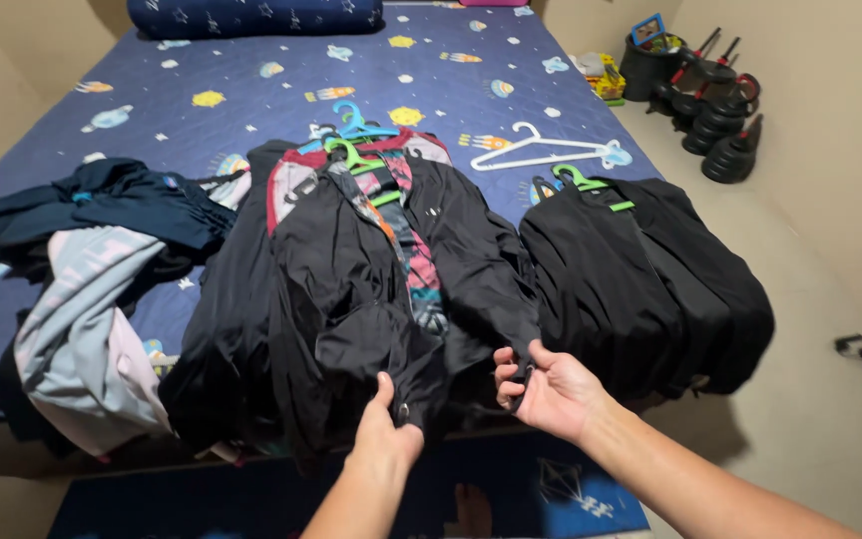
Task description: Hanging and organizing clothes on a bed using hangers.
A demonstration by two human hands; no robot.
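A black jacket point(351, 289) on a green hanger point(351, 156) lies open on top of a stack of hung clothes at the near edge of the bed point(251, 90). My left hand point(388, 431) pinches the bottom hem of the jacket's left front panel. My right hand point(546, 387) grips the bottom corner of the right front panel, near the zipper end. The two hems are held a little apart. A patterned pink and grey garment point(419, 260) shows through the jacket's opening.
A black garment on a green hanger point(641, 279) lies to the right. A heap of loose clothes point(92, 299) sits left. A white hanger point(541, 148) and a blue hanger point(361, 125) rest on the space-print sheet. Dumbbells point(725, 120) stand by the right wall.
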